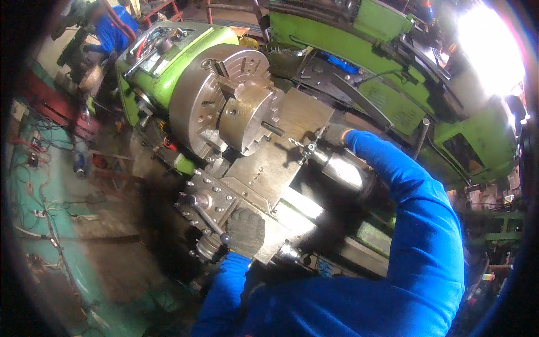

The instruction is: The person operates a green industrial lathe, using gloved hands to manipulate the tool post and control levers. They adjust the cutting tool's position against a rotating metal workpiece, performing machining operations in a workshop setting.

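My left hand [247, 231], in a dark work glove, lies palm down on the flat slide of a metal lathe. Its fingers look laid out along the metal, beside a lever with a black ball knob [225, 238] on the tool post [205, 197]. My right hand [337, 135], also gloved, is closed around a small metal handle at the nose of the tailstock [343, 171]; its fingertips are partly hidden. Just left of that hand is a chuck-like fitting with thin bars [308, 150]. Facing it is a big round lathe chuck [245, 117] on a slotted faceplate [188, 106].
The green headstock [149, 73] carries loose tools on top. Another green machine [387, 95] stands at the far right, under a bright light. A person in blue [112, 28] works at the far left. Cables [53, 236] lie over the green floor at left.
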The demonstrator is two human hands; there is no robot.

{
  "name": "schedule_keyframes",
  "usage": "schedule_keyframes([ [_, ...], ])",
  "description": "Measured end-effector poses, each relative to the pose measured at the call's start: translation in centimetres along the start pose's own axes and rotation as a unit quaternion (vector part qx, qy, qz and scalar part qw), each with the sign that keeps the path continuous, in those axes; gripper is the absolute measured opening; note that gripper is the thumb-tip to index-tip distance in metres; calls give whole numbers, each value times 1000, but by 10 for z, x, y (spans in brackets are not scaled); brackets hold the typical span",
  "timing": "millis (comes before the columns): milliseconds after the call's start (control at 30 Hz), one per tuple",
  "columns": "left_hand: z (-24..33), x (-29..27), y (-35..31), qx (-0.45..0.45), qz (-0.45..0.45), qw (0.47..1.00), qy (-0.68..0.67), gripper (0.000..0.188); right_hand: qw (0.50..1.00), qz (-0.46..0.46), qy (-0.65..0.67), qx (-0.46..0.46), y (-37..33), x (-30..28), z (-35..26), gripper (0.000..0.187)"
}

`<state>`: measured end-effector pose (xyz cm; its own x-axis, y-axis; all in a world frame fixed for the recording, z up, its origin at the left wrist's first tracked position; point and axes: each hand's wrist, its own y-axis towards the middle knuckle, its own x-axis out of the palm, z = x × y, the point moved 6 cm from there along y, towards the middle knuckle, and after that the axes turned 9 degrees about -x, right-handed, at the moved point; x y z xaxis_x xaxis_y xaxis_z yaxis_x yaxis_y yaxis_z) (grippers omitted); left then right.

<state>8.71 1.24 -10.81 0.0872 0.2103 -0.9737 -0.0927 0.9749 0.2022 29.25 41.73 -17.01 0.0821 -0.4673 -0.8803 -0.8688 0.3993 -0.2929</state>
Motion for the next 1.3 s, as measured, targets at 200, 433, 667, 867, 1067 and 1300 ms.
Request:
schedule_keyframes([
  [200,0,-6,1,-28,-24,999,-18,22,996,29,25,80,-12,-33,-48,43],
  [433,0,-8,4,-30,-50,998,-3,22,984,68,160,22,-4,-3,-15,30],
  [667,-2,-4,2,-24,-11,998,-60,21,1000,-17,2,0,-2,-14,-31,30],
  [867,-3,-6,4,-42,-35,998,-33,21,983,21,149,104,-33,-44,-44,34],
  [1067,-2,-17,9,-51,-26,993,-100,21,979,72,-157,109,-10,-45,26,28],
  [1300,-2,-10,5,-58,-53,995,-62,21,960,69,259,81,-44,-89,-89,35],
])
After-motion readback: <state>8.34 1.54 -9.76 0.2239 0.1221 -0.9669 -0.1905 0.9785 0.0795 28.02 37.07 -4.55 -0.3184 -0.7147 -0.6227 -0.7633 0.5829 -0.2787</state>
